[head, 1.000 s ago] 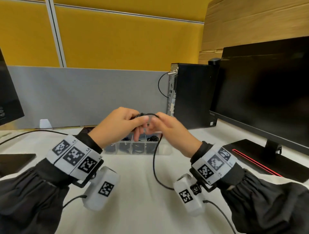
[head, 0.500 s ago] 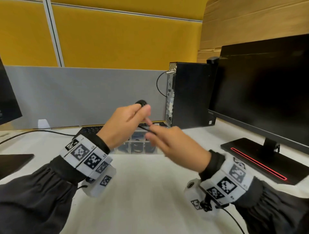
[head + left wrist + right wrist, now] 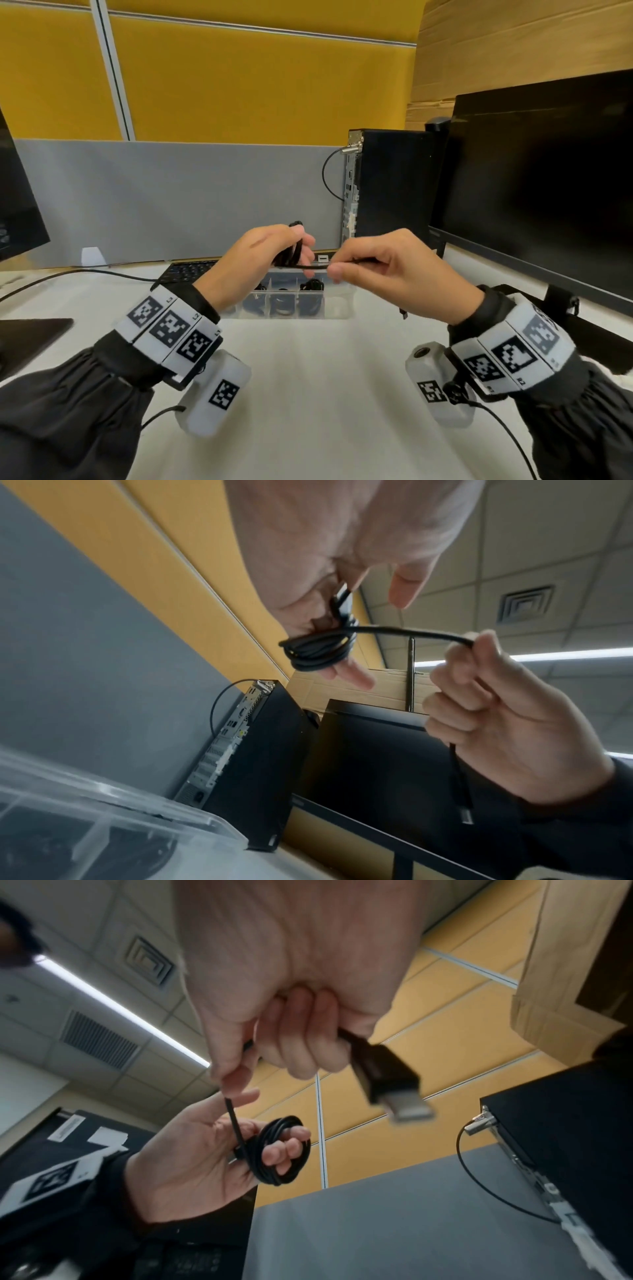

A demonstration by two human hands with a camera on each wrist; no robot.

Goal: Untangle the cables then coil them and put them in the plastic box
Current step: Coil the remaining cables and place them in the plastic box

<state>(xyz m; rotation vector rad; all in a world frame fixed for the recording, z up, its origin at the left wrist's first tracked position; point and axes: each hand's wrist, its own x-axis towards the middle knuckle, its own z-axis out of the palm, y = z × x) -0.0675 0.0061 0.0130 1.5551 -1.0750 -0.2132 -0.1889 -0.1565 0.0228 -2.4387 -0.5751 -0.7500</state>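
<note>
A black cable coil is wound round the fingers of my left hand, held above the table. In the left wrist view the coil sits on the fingertips. From it a short straight length runs right to my right hand, which pinches it between thumb and forefinger. The cable passes through the curled right fingers, and its USB plug hangs free below that hand. Behind both hands the clear plastic box stands on the table, with several coiled black cables in its compartments.
A black PC tower stands behind the box, and a large monitor with its base is at the right. A keyboard lies by the grey partition. Another monitor base and a thin cable lie at the left.
The cable length that hung down to the table is now wound onto my left fingers. My right hand has circled the coil and moved to its right, holding the short end taut.
</note>
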